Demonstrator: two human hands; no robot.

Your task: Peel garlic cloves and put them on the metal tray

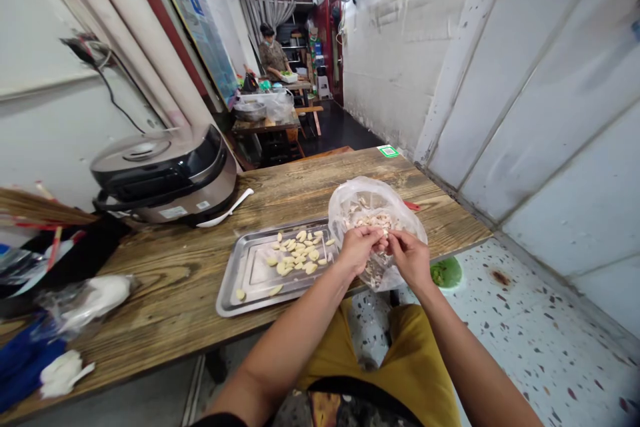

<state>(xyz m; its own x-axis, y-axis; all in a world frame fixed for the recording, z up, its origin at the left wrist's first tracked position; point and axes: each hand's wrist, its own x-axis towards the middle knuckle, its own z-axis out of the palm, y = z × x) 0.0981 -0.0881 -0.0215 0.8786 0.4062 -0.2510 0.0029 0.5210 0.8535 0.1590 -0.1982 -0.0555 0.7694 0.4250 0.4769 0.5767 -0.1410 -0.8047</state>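
- While pinching 1 pale clove (pixel 385 232) between left hand (pixel 359 248) and right hand (pixel 411 257), right of frame centre, best stay over the plastic bag (pixel 341 205).
- Peel gently.
- Add to peeled cloves (pixel 300 259) on the tray (pixel 250 275), lower centre.

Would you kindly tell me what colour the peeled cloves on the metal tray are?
Pale yellow: the peeled cloves show best in the head view.

Your tray (pixel 257 275) is smooth, shiny metal; the bag (pixel 341 205) on its right, thin, crinkled, translucent plastic. Your table (pixel 175 293) shows grained wood. Left of you, the cooker (pixel 165 180) has glossy black sides; your near trousers (pixel 423 353) look like matt cloth.
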